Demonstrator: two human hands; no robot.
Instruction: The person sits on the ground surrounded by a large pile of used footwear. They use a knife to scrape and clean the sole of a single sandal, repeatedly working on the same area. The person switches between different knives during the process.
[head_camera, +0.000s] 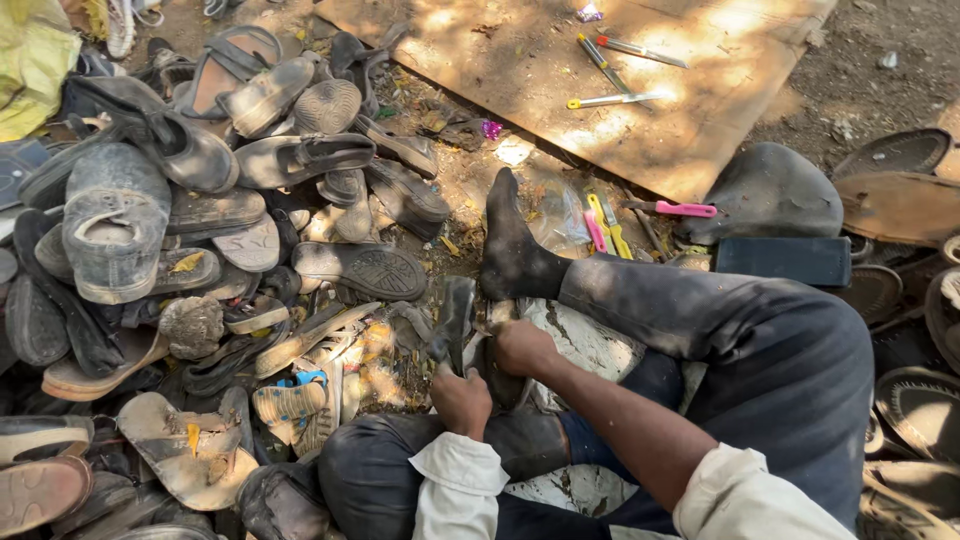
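Ground (880, 60): bare dirt with small stones, sunlit in patches.
Wooden board (690, 120): flat on the dirt at the top, dappled with light.
On the board: three tools with yellow handles (610, 100) and a small purple scrap (588, 12) at its far edge.
Shoe pile (200, 220): worn shoes, sandals and loose soles heaped on the dirt at the left.
Beside the board: a pink-handled tool (685, 209), yellow and pink tools under clear plastic (603, 225), a dark rounded block (770, 195), a black flat case (785, 260).
Right edge: round dark soles (900, 150) stacked on the dirt.
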